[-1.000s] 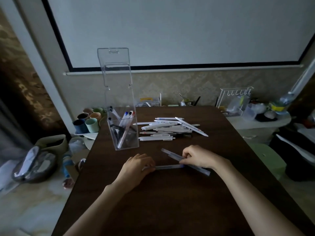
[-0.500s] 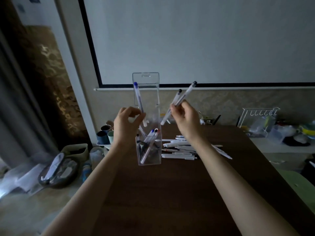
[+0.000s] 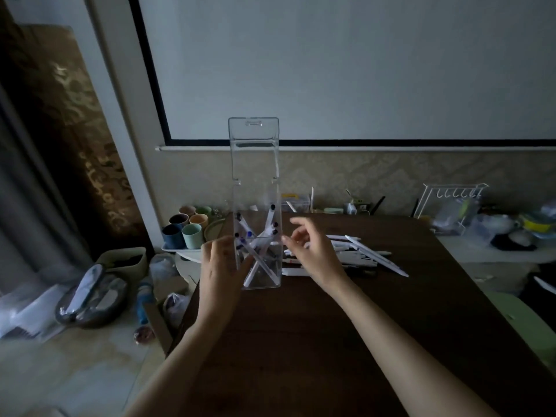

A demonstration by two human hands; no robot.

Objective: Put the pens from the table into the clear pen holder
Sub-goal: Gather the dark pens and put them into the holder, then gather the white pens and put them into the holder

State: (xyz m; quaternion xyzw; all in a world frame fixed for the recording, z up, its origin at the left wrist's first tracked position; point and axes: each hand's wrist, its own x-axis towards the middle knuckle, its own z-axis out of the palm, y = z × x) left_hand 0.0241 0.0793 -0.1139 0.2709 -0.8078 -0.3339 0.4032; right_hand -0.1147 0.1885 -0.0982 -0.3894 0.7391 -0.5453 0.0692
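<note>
**Dim room, both grips empty**

Dark bench (image 3: 301, 341) runs to 12 o'clock. Left grip (image 3: 221, 266), slack and empty, sits at 9 o'clock of the clear pen holder (image 3: 255, 164); contact is unclear. Crossed pens (image 3: 258, 260) stand inside. At 3 o'clock, the right grip (image 3: 313, 251), fingers spread and empty, hides part of the loose pens (image 3: 367, 254).
</note>
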